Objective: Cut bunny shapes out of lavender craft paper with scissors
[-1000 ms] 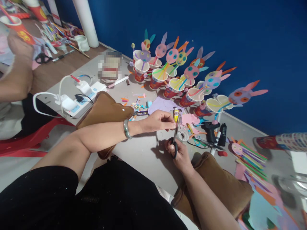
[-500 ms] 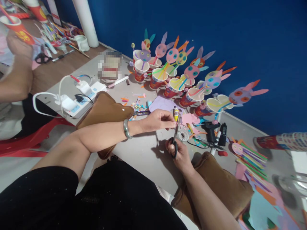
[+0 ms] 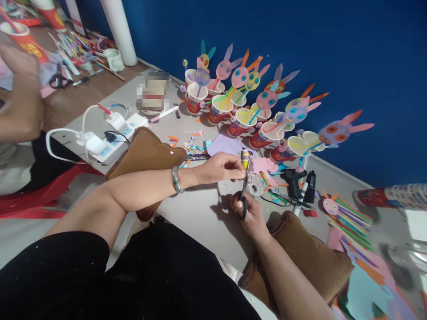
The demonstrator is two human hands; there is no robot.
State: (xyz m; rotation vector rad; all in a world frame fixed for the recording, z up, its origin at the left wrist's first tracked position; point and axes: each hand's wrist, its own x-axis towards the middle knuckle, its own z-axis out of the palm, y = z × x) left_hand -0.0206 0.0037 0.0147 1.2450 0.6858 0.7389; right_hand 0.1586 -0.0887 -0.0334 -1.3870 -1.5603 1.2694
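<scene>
My right hand [image 3: 251, 215] is closed round the black handles of a pair of scissors [image 3: 244, 205], whose blades point up and away from me. My left hand [image 3: 224, 168] is closed in a pinch right beside the blades; what its fingertips hold is too small to make out. Just beyond the blades lies a small yellow tube [image 3: 245, 160]. A roll of clear tape [image 3: 255, 188] sits to the right of the scissors, near pink paper scraps [image 3: 264, 165]. Behind my left hand is a sheet of purple paper [image 3: 224, 145].
Red paper cups [image 3: 221, 106] with paper rabbit heads line the blue wall. Brown cushions [image 3: 310, 258] lie under or beside both arms. A black glue gun [image 3: 294, 182] and coloured straws [image 3: 353, 222] are at right. A power strip [image 3: 116, 140] is at left, beyond it another person's arm [image 3: 25, 98].
My hands and the scissors have hardly moved. At the far left, the other person's hand has risen slightly and shifted left.
</scene>
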